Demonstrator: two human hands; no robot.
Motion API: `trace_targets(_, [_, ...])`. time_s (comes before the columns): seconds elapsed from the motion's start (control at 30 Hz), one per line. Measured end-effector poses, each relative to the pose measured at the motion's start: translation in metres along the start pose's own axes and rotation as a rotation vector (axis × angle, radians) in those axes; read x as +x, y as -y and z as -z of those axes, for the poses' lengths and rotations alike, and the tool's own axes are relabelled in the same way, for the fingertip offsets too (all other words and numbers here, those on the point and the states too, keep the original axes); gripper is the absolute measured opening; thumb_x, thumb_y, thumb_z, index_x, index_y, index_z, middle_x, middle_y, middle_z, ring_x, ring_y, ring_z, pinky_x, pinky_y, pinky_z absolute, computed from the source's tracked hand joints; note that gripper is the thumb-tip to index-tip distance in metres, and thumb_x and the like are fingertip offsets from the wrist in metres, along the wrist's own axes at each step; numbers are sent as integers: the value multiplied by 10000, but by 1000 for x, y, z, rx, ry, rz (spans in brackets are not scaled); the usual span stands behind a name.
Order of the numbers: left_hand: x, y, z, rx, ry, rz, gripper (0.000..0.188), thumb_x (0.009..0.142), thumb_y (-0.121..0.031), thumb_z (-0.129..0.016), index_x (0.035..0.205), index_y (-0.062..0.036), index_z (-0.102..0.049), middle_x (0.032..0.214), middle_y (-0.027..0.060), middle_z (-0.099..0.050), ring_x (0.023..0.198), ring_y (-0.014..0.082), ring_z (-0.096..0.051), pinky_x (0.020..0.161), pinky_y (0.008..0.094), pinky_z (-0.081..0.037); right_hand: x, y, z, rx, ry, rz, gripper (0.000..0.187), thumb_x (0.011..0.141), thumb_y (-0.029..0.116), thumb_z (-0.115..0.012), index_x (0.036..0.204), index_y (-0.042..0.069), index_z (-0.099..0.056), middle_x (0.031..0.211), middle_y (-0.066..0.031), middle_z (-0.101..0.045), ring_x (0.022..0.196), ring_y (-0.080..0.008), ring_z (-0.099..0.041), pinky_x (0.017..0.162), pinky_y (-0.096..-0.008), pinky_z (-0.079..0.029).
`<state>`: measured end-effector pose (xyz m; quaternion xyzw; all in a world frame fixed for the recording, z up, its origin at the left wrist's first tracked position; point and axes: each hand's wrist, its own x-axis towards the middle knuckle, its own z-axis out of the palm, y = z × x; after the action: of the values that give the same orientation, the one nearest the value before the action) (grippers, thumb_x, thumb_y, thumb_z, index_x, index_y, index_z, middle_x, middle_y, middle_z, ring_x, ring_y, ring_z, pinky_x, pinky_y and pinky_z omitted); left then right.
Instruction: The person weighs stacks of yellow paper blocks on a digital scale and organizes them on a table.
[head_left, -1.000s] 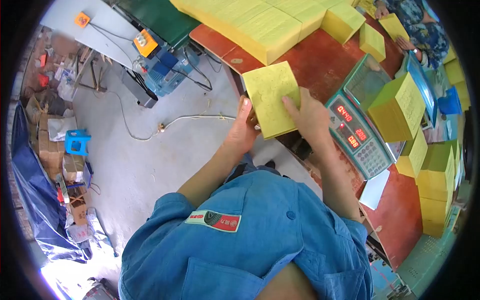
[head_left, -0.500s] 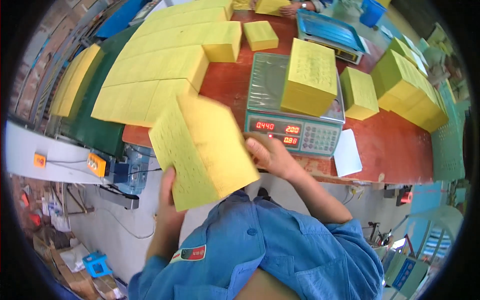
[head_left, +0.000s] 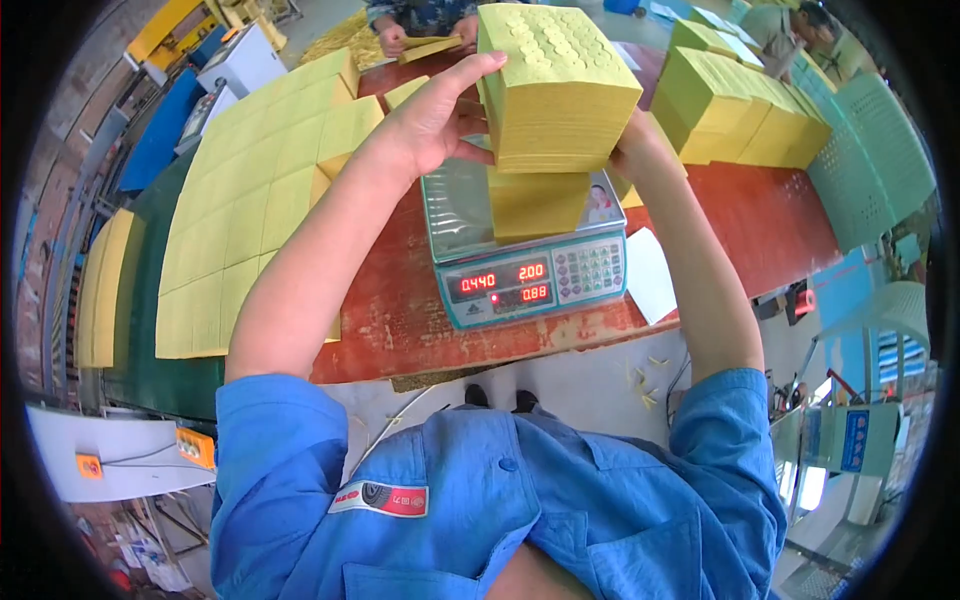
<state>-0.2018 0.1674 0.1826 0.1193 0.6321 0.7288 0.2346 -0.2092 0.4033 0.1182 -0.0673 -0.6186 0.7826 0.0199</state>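
Note:
My left hand [head_left: 435, 120] and my right hand [head_left: 640, 148] are closed on the two sides of a thick stack of yellow paper [head_left: 560, 120]. Rows of round, coin-like marks cover its top. Directly below sits another yellow paper stack [head_left: 540, 210] on the plate of a digital scale [head_left: 530, 285] with a lit red display. Whether the upper stack rests on the lower one or hovers just over it, I cannot tell. My right fingers are largely hidden behind the held stack.
Rows of yellow paper blocks [head_left: 250, 200] cover the left of the red table [head_left: 400, 330]. More yellow stacks [head_left: 740, 110] stand at the right, by a green perforated panel [head_left: 870, 160]. A white sheet [head_left: 650, 275] lies beside the scale. Across the table, another person's hands [head_left: 430, 38] hold yellow paper.
Both hands have moved from in front of my body up and forward to over the scale. The yellow paper stack was tilted between them and is now upright above the one on the scale.

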Motion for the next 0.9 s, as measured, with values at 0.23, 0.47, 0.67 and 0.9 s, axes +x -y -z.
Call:
trace_targets(0.23, [11,13,12,-10,17,41,742,795,-515,-643,1358,-83,-426,1262,149,-507,1065,294,-554,829,542,-497,5,-18,9,3,41,55,324,921,329,-584,1074,52,-658,910,-21,-660,727,-99,-601,632,-262,-467])
trace_targets(0.47, [3,25,21,-59,-20,-2,698,817,-515,-603,1366,-114,-440,1251,124,-531,1047,282,-558,823,522,-506,6,-20,4,-130,79,60,353,933,340,-566,1062,25,-659,907,-29,-661,783,-105,-610,691,-268,-485])
trace_targets(0.67, [1,30,20,-48,-87,28,679,818,-531,-585,1342,-114,-477,1246,120,-535,1043,273,-546,833,488,-498,6,-24,1,-58,57,46,351,947,325,-549,1041,4,-655,874,-32,-659,754,-107,-608,669,-263,-477])
trace_targets(0.9, [4,40,17,57,-166,-68,663,838,-568,-537,1311,-104,-523,1179,87,-597,1050,221,-536,894,386,-412,5,-24,8,-183,92,133,351,945,316,-531,948,-2,-679,798,-30,-637,712,-105,-581,633,-257,-456])
